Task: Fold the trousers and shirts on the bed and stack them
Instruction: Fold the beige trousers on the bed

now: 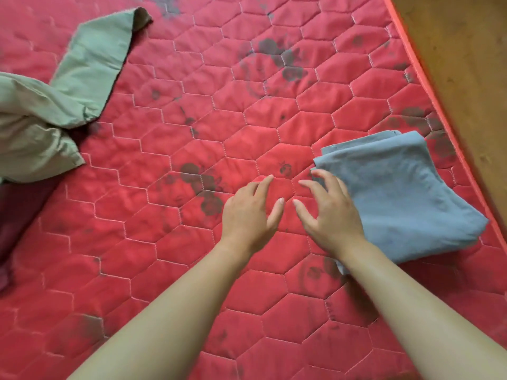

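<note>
A folded blue-grey garment (400,193) lies on the red quilted bed (208,127) near its right edge. My right hand (326,212) hovers at the garment's left edge with fingers spread, holding nothing. My left hand (249,212) is just beside it over bare quilt, fingers apart and empty. An unfolded pale green garment (55,105) sprawls at the far left, one leg or sleeve reaching up toward the top. A dark maroon cloth (16,215) lies under it at the left edge.
The bed's orange-piped right edge (428,86) runs diagonally; beyond it is brown wooden floor (466,50). Red quilt with dark flower prints spans the space between the green and blue garments.
</note>
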Action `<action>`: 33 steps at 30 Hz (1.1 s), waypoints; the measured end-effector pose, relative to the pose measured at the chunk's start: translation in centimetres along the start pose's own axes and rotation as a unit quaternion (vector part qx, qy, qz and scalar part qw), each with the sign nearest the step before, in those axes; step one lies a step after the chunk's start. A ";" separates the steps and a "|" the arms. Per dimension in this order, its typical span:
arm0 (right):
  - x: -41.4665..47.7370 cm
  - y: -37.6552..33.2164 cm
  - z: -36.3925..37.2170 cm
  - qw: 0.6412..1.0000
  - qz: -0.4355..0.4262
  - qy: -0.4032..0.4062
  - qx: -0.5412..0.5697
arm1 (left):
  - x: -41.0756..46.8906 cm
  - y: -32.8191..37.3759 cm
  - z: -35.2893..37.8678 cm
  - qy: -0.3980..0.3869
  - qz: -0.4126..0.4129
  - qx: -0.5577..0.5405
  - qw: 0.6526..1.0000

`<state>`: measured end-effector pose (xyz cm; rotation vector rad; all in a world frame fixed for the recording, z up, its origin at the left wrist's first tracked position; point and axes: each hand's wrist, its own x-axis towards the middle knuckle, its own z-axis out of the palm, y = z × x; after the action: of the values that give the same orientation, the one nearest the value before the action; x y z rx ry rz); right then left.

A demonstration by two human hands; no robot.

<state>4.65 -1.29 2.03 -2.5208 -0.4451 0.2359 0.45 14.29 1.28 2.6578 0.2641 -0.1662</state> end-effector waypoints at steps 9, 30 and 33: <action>-1.4 -22.4 14.6 0.995 -0.043 -0.093 -0.010 | -9.0 -25.0 -13.3 0.029 -0.082 0.087 0.992; 20.5 -55.2 38.6 0.996 -0.023 0.022 0.080 | -8.7 -59.7 -26.7 0.091 -0.196 0.032 0.976; 20.1 -54.9 38.4 0.981 -0.061 0.070 0.171 | -8.8 -60.2 -26.8 0.098 -0.191 0.022 0.976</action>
<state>-1.09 68.36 -0.37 -2.1490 -0.4572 0.0787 -19.02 77.82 0.27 2.6417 0.8463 -0.0285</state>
